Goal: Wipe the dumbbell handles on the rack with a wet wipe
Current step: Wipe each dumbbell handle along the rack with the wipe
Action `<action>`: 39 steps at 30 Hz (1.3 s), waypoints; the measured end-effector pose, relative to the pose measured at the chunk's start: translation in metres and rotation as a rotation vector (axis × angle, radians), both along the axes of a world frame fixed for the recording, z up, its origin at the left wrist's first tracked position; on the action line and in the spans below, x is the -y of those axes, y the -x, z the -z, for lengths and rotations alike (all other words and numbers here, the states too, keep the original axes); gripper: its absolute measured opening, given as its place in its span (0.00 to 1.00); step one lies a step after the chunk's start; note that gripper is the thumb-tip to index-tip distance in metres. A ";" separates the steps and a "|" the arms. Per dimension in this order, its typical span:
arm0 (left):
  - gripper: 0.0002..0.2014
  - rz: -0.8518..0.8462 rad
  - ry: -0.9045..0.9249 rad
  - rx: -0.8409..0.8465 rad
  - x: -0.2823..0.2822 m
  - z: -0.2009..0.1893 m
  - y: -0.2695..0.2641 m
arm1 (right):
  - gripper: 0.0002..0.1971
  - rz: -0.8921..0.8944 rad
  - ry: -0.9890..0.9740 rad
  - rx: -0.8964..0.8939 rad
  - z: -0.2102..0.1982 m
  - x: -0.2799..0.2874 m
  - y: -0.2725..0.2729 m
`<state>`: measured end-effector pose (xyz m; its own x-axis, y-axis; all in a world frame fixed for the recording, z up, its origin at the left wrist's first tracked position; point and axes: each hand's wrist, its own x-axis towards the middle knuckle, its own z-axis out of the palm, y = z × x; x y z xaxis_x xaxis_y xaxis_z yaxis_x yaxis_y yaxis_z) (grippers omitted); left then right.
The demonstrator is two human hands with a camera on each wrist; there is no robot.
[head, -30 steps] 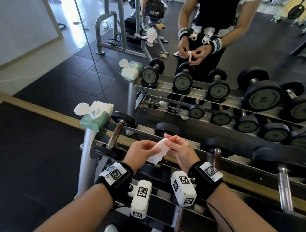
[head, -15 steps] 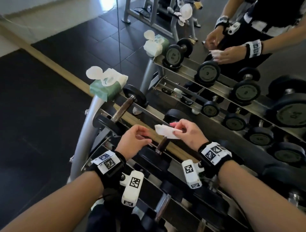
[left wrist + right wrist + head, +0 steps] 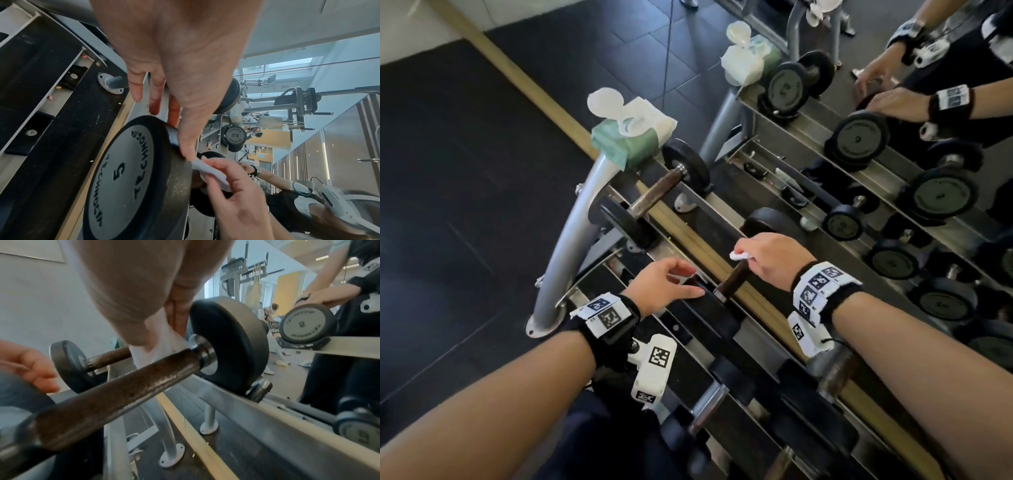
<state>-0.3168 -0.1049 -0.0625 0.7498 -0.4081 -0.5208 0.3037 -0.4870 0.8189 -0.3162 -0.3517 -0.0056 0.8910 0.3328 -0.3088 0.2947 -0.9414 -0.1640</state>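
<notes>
The second dumbbell lies on the rack's top tier, with a rusty brown handle [image 3: 732, 279] [image 3: 123, 395] and a near plate marked 5 [image 3: 123, 175]. My right hand [image 3: 743, 257] pinches a folded white wet wipe [image 3: 739, 255] [image 3: 156, 347] [image 3: 213, 173] and presses it on the handle's far end, beside the far plate [image 3: 232, 345]. Fingers straight, my left hand [image 3: 693, 282] [image 3: 164, 116] reaches to the near plate, and its thumb lies along the rim. The right hand hides part of the wipe.
A green wipe pack [image 3: 633, 137] with its white lid open sits on the rack's left end, next to the first dumbbell [image 3: 654, 195]. A grey curved post [image 3: 571, 246] bounds the left side. Lower tiers hold more dumbbells [image 3: 709, 407]. A mirror behind repeats the rack.
My left hand has let go of the wipe and moved down to the near plate. The right hand has lowered the wipe onto the second dumbbell's handle. The head view tilted down.
</notes>
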 end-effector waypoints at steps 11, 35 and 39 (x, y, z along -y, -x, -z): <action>0.19 0.086 -0.051 0.007 0.000 -0.007 -0.007 | 0.16 0.085 -0.034 -0.390 0.000 -0.032 0.004; 0.21 0.117 -0.124 -0.023 0.002 -0.013 -0.009 | 0.27 0.133 0.026 -0.101 0.000 -0.006 0.023; 0.22 0.112 -0.107 -0.043 0.002 -0.015 -0.008 | 0.22 0.247 -0.137 -0.159 0.002 -0.024 0.048</action>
